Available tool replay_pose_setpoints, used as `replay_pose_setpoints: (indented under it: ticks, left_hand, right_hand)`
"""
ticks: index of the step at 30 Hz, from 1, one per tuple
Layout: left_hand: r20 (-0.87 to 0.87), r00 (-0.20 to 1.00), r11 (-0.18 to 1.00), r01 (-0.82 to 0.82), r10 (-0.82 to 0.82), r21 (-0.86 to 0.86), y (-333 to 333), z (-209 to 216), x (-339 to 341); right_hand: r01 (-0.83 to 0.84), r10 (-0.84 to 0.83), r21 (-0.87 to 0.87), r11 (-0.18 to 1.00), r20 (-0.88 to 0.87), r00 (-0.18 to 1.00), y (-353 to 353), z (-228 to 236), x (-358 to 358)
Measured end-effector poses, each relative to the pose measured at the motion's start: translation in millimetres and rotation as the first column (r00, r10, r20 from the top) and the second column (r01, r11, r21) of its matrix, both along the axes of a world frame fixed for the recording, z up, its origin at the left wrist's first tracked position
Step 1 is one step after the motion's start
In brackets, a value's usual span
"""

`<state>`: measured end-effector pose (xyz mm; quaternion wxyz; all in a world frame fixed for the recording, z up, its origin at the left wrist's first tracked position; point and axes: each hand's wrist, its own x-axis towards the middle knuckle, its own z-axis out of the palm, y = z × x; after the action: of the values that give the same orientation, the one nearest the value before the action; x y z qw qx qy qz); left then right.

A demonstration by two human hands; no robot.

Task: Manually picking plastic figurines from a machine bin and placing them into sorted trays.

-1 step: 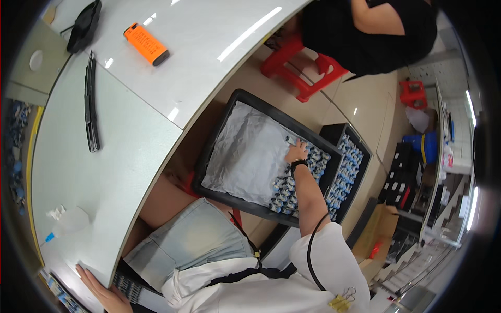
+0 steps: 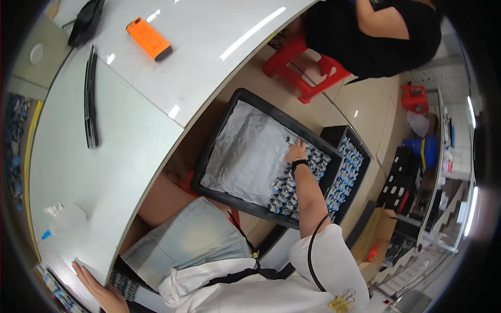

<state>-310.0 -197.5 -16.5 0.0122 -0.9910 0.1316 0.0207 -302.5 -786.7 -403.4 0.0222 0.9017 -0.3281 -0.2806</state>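
Tray [image 2: 219,141]: black, below the counter [image 2: 120,151] edge, lined with crumpled grey sheet [image 2: 250,151].
Small parts [image 2: 284,190]: rows along tray's right side.
Right hand [image 2: 296,152]: fingers spread on parts, grasping nothing.
Left hand [image 2: 102,292]: flat, released, at counter's near corner.

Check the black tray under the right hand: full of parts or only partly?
Partly filled. Small blue-and-white parts show only along the black tray's far side by the right hand; crumpled white paper covers the rest.

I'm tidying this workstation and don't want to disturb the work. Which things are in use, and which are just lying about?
In use:
right hand
black tray
crumpled white sheet
small blue-and-white parts
left hand

Lying about:
orange box
long black strip
red stool
second tray
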Motion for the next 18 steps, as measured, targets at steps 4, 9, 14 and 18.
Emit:
replay_pose_setpoints:
  ticks: [4, 9, 14, 18]
  left_hand:
    - [-0.023, 0.993, 0.993, -0.112, 0.113, 0.042, 12.2, -1.0, -7.5]
    - [0.007, 0.993, 0.993, -0.114, 0.114, 0.005, 14.0, -4.3, -8.7]
    - [0.023, 0.995, 0.995, -0.101, 0.101, 0.013, 9.0, -8.5, -6.3]
    - [0.008, 0.995, 0.994, -0.104, 0.104, 0.013, 6.5, -7.5, -8.8]
  right_hand:
    - [-0.013, 0.024, 0.067, 0.998, -0.168, 0.985, -3.9, -4.5, 14.5]
    - [0.155, -0.152, 0.213, 0.965, -0.031, 0.988, 5.9, -4.4, 18.1]
    - [0.111, -0.151, 0.182, 0.977, 0.225, 0.963, -3.7, -20.4, -12.2]
    - [0.089, -0.299, 0.312, 0.946, 0.733, 0.611, 7.0, -27.4, -31.6]
